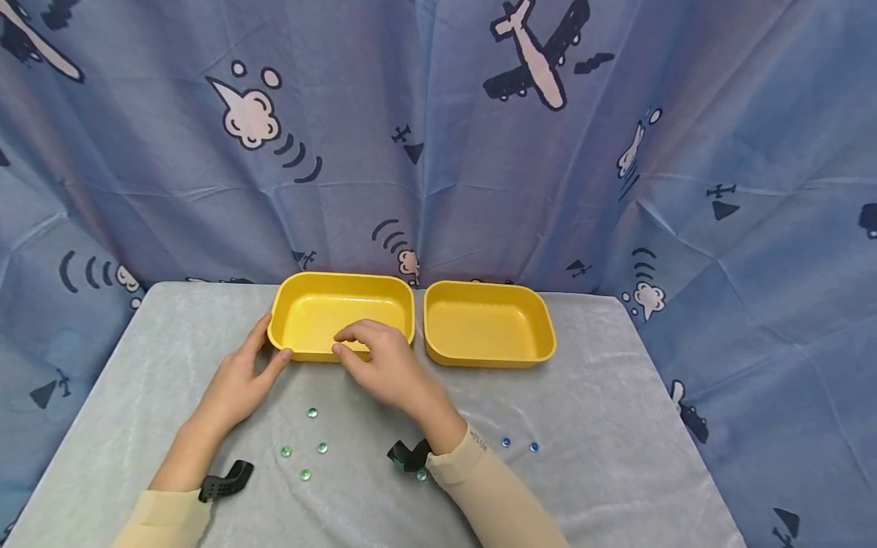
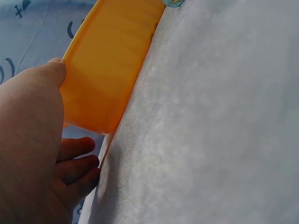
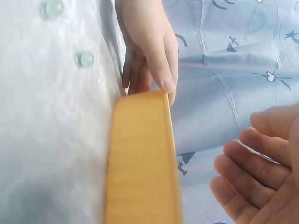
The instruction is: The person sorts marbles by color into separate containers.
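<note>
The box (image 1: pixel 311 318) – glossy yellow, shallow, round-cornered, with a flared rim – lies at the back of the table (image 1: pixel 603 434), left of a matching second box (image 1: pixel 489 323). The left hand (image 1: pixel 241 380) holds its near-left corner between thumb and index finger, the lower fingers bent past the end wall. The right hand (image 1: pixel 390 369) hovers over its near rim, fingers loosely bent, thumb apart. Nearer lie green beads (image 1: pixel 312 412) and two blue beads (image 1: pixel 534 447); behind hangs a patterned curtain (image 1: pixel 479 198).
</note>
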`<state>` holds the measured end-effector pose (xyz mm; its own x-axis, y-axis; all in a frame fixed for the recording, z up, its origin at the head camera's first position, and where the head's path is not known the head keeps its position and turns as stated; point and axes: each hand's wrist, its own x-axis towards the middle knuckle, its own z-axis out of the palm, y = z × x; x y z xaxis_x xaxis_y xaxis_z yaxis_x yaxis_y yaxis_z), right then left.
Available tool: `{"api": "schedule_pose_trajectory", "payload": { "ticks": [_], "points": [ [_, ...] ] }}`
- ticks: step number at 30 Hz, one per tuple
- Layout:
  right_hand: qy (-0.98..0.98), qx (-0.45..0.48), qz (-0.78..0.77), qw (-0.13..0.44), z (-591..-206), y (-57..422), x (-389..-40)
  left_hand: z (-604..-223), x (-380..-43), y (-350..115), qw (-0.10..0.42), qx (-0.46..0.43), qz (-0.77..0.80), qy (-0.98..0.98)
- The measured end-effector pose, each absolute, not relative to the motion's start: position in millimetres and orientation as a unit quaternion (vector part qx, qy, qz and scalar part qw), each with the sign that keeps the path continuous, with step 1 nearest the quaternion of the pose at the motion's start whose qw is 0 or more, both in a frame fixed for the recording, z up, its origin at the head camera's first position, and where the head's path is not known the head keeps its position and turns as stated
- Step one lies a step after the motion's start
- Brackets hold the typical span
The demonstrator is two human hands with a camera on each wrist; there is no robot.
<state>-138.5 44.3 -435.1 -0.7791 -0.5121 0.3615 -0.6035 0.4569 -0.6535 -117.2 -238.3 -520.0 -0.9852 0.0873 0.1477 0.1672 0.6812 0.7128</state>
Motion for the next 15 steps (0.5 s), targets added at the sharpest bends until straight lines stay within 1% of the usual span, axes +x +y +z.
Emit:
{"api": "schedule_pose_trajectory", "payload": {
  "ticks": [5,15],
  "points": [
    [-0.842,0.335,0.422,0.042,-441.5,38.7,-127.2,-520.8,-117.1,-238.7,0.054,-0.074,-0.393,-0.915],
    [-0.847,0.350,0.399,0.019,-454.0,21.8,-108.3,-520.2,-116.7,-238.6,0.048,-0.079,-0.395,-0.914]
  ]
}}
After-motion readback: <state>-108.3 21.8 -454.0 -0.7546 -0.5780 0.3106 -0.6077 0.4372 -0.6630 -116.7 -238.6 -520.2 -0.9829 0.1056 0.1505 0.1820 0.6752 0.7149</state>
